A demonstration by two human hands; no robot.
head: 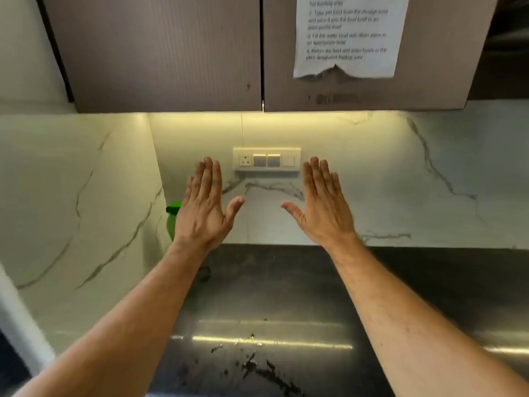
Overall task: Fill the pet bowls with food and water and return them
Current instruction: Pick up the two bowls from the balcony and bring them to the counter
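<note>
Glossy dark counter (pixel 286 296), flat left hand (pixel 204 209)

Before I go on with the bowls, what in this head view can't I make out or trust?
- Green object, head view: mostly hidden behind the left hand; cannot tell what it is.
- Instruction sheet on the cabinet: top cut off by the frame edge, print blurred, lower edge torn.
- Pet bowls, food and water: none in view.
- Countertop: near edge cut off by the frame; forearms cover its sides.
- Right hand: flat, holding nothing.
</note>
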